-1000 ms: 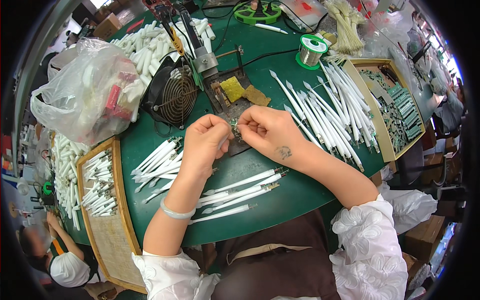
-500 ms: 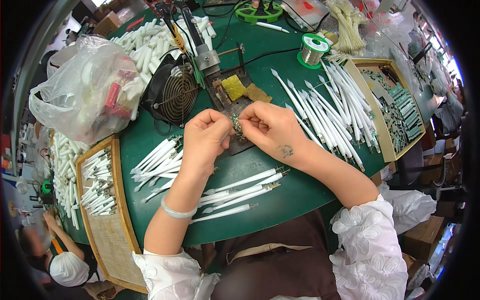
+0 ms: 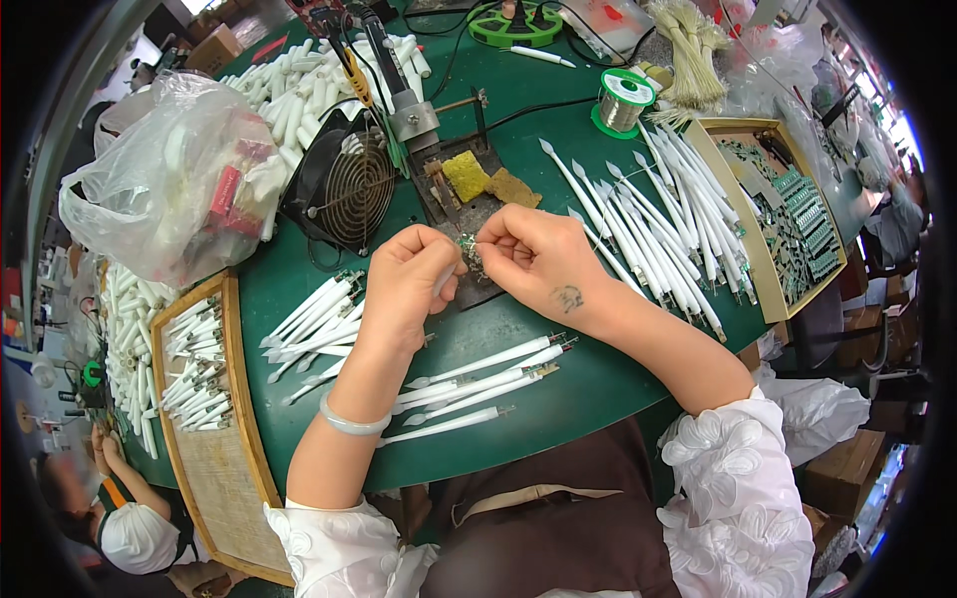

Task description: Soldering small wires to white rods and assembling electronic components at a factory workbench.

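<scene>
My left hand (image 3: 411, 279) and my right hand (image 3: 543, 261) meet over a dark metal soldering stand (image 3: 488, 295), both with fingers closed in a pinch. A tiny greenish, shiny bit (image 3: 466, 242) shows between the fingertips; its kind is too small to tell. Just beyond lies a yellow sponge (image 3: 465, 174), with a brown sponge piece (image 3: 513, 186) beside it. A clamped metal arm (image 3: 411, 118) rises over the stand. Nearer me, several white candle-shaped sticks (image 3: 488, 361) with pointed tips lie in a row, small electronic parts at their right ends.
A black fan (image 3: 344, 184) stands left of the stand, beside a plastic bag (image 3: 179, 189). More white sticks (image 3: 658, 224) lie at right, near a solder spool (image 3: 624, 98) and a box of green circuit boards (image 3: 762, 261). A wood-framed tray (image 3: 261, 448) sits left; another person (image 3: 140, 518) works beyond.
My hands stay nearly in place over the stand, with only slight shifts of fingers and wrists. At far left, the other person's hands have moved a little.
</scene>
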